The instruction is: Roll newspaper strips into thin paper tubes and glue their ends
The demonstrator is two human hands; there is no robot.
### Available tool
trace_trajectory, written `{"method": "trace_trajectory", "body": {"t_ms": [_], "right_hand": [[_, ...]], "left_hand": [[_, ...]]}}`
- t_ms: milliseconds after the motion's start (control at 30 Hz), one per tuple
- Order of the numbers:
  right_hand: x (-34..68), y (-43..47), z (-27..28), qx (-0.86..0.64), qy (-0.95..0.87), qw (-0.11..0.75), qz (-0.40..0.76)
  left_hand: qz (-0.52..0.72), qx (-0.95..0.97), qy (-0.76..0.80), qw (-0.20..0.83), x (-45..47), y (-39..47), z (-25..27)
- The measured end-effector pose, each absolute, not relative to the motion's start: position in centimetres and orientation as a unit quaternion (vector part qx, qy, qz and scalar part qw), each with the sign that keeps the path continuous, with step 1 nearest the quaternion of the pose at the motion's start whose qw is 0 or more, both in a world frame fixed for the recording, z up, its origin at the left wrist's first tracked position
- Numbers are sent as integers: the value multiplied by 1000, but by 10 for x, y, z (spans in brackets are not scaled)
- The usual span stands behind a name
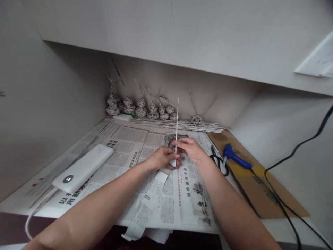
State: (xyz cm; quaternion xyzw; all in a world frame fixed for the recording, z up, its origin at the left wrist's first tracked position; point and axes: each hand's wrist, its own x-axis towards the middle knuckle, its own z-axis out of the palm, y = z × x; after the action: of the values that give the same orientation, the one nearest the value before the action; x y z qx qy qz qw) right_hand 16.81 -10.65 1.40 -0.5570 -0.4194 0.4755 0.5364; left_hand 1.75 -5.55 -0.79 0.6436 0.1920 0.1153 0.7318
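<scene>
A thin pale stick [177, 119], which looks like a tightly rolled paper tube, stands nearly upright between my hands. Its lower end is pinched by the fingers of my left hand [163, 158]. Slightly higher, the thumb and fingers of my right hand [191, 148] close around the same stick. From under my left hand a strip of newspaper [153, 194] slants toward the table's front edge; whether it joins the stick I cannot tell. Just behind my right hand, a greyish round thing [170, 139] lies partly hidden on the newspaper sheets [125, 139].
Several woven paper gourds [141, 107] line the back wall, behind a bundle of paper sticks [179, 125]. On the left lies a white power bank [84, 166] with a cable. Scissors [220, 163] and a blue glue gun [236, 157] lie right, by cardboard [273, 198]. A panel overhangs the back.
</scene>
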Motion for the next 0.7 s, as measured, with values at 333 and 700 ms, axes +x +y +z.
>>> {"method": "trace_trajectory", "body": {"t_ms": [333,700], "right_hand": [[167,-107,13,-560,-422,525,482],[173,-111,14,-529,-445,498,524]], "left_hand": [[112,648,190,729,17,-55,-8],[104,643,170,739,17,-52,-11]]}}
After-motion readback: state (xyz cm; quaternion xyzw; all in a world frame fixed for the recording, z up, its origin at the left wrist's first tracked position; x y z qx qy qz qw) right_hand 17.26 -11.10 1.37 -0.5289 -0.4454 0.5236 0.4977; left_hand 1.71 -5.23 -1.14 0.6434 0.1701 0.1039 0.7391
